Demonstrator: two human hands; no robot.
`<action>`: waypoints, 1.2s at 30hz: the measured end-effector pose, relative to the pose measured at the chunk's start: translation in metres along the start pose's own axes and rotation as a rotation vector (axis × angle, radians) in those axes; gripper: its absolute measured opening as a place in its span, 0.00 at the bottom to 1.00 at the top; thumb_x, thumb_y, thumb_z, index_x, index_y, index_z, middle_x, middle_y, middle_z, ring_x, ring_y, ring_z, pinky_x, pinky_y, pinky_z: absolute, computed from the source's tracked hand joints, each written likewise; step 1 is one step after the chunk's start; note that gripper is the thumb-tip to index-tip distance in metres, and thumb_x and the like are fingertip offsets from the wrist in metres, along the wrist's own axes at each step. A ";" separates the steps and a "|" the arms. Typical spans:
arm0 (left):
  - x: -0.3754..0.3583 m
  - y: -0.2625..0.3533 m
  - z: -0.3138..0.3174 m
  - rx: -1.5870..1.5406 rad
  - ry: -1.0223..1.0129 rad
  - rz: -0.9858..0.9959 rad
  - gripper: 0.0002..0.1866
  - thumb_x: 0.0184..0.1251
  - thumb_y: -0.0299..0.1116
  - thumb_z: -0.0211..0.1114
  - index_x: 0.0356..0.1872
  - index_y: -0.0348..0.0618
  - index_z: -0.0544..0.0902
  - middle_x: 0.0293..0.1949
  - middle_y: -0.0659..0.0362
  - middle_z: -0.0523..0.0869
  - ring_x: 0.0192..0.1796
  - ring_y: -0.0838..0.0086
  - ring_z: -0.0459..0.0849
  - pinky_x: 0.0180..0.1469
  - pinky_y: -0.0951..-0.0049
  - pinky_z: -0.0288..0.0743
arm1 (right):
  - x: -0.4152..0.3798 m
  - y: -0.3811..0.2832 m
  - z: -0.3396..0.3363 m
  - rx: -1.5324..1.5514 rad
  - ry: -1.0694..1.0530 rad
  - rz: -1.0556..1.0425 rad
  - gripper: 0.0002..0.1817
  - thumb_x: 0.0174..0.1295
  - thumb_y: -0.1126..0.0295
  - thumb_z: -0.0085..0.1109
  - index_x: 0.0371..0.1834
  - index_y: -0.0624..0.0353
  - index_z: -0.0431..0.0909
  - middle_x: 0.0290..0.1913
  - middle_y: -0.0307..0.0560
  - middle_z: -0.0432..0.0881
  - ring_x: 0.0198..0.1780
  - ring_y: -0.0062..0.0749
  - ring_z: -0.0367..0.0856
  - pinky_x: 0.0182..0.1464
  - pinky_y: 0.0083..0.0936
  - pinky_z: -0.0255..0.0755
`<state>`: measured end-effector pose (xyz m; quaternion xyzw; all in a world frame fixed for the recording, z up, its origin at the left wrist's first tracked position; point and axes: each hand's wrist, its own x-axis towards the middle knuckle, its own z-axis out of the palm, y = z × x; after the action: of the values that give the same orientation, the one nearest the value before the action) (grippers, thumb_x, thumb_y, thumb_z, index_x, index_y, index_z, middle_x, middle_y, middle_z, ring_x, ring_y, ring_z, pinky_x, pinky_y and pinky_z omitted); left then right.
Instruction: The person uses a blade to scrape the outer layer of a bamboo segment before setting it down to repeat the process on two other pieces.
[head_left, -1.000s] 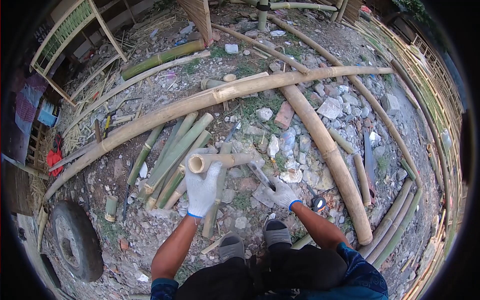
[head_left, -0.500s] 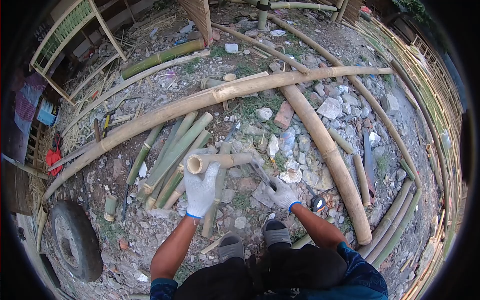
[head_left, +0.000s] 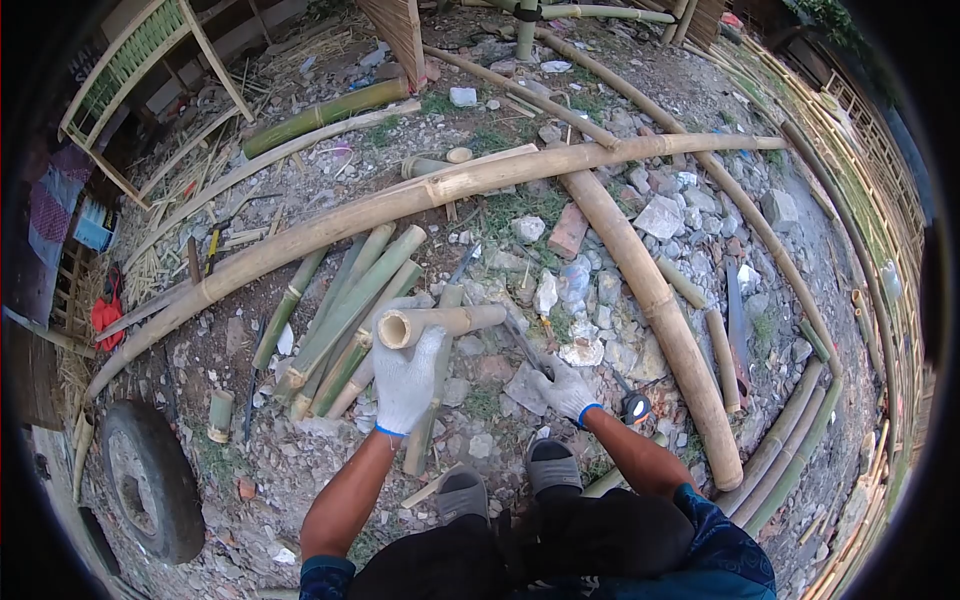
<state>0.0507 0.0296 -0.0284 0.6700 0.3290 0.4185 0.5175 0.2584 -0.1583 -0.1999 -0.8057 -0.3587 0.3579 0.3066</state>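
My left hand (head_left: 408,375), in a white knit glove with a blue cuff, is wrapped round a short bamboo tube (head_left: 450,322). The tube lies nearly level, its hollow cut end facing left. My right hand (head_left: 563,388), gloved the same way, is closed on a knife (head_left: 523,343) with a narrow, flat metal blade. The blade slants up to the tube's right end and appears to touch it; the exact contact is too small to tell. Below my left hand, cut bamboo lengths (head_left: 352,305) lie in a loose pile on the ground.
A long bamboo pole (head_left: 390,205) crosses in front, over a thick pole (head_left: 650,290) at right. A tape measure (head_left: 636,405) and a saw (head_left: 737,315) lie on the rubble at right. An old tire (head_left: 150,480) stands at left. My sandalled feet (head_left: 463,495) are below my hands.
The bamboo tube and my left hand have shifted slightly to the right. The knife blade has tilted a little more upright at the tube's right end.
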 end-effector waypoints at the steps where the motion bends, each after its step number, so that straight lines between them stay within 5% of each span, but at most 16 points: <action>1: 0.001 -0.002 -0.001 0.007 -0.002 0.011 0.23 0.76 0.34 0.67 0.65 0.36 0.71 0.61 0.51 0.82 0.62 0.68 0.82 0.67 0.64 0.76 | 0.000 -0.001 0.001 0.010 0.007 0.002 0.30 0.70 0.50 0.60 0.67 0.59 0.78 0.55 0.65 0.87 0.58 0.57 0.86 0.62 0.43 0.78; 5: 0.001 -0.006 -0.003 0.039 -0.005 0.048 0.24 0.76 0.35 0.68 0.65 0.36 0.71 0.61 0.51 0.82 0.62 0.67 0.82 0.67 0.63 0.76 | 0.002 0.003 0.007 0.040 -0.009 0.014 0.29 0.73 0.54 0.60 0.70 0.61 0.77 0.58 0.60 0.87 0.60 0.48 0.86 0.64 0.38 0.77; 14: -0.002 -0.011 -0.003 0.064 -0.007 0.052 0.25 0.75 0.36 0.69 0.65 0.37 0.72 0.61 0.51 0.82 0.63 0.67 0.81 0.67 0.64 0.76 | 0.005 0.023 0.003 0.121 -0.023 -0.022 0.28 0.73 0.54 0.57 0.69 0.60 0.78 0.52 0.60 0.88 0.56 0.51 0.87 0.61 0.39 0.78; 20: -0.014 -0.010 0.005 -0.005 -0.037 -0.016 0.25 0.72 0.32 0.70 0.65 0.36 0.72 0.61 0.52 0.81 0.63 0.67 0.81 0.67 0.64 0.75 | -0.001 -0.014 -0.018 0.091 -0.006 0.044 0.27 0.72 0.65 0.51 0.73 0.61 0.72 0.44 0.61 0.86 0.43 0.49 0.87 0.52 0.43 0.78; 23: -0.021 -0.011 0.015 0.010 -0.076 -0.030 0.27 0.68 0.27 0.74 0.64 0.36 0.73 0.60 0.53 0.81 0.62 0.67 0.82 0.67 0.66 0.75 | -0.008 -0.065 -0.033 0.193 -0.002 0.020 0.26 0.74 0.67 0.51 0.74 0.62 0.70 0.49 0.63 0.87 0.52 0.51 0.88 0.55 0.42 0.78; 26: -0.030 -0.013 0.023 0.004 -0.074 -0.049 0.29 0.63 0.27 0.80 0.63 0.36 0.75 0.59 0.53 0.81 0.61 0.68 0.82 0.66 0.66 0.75 | -0.007 -0.093 -0.035 -0.015 0.177 -0.423 0.27 0.74 0.69 0.50 0.77 0.61 0.67 0.48 0.65 0.87 0.49 0.60 0.88 0.52 0.46 0.79; 27: -0.030 -0.009 0.024 0.026 -0.073 -0.033 0.29 0.63 0.27 0.80 0.62 0.36 0.76 0.59 0.53 0.82 0.61 0.67 0.82 0.66 0.66 0.75 | -0.010 -0.106 -0.037 -0.050 0.164 -0.427 0.28 0.74 0.70 0.51 0.77 0.60 0.67 0.45 0.68 0.87 0.45 0.66 0.88 0.48 0.49 0.80; 36: -0.034 -0.003 0.029 0.031 -0.063 -0.022 0.30 0.59 0.28 0.83 0.60 0.36 0.77 0.58 0.53 0.83 0.61 0.65 0.82 0.66 0.66 0.75 | -0.021 -0.133 -0.020 -0.130 0.192 -0.494 0.28 0.72 0.71 0.55 0.76 0.55 0.68 0.36 0.66 0.86 0.39 0.60 0.89 0.42 0.51 0.82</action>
<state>0.0625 -0.0112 -0.0423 0.6869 0.3263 0.3864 0.5219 0.2167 -0.1056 -0.0812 -0.7419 -0.5362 0.1705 0.3648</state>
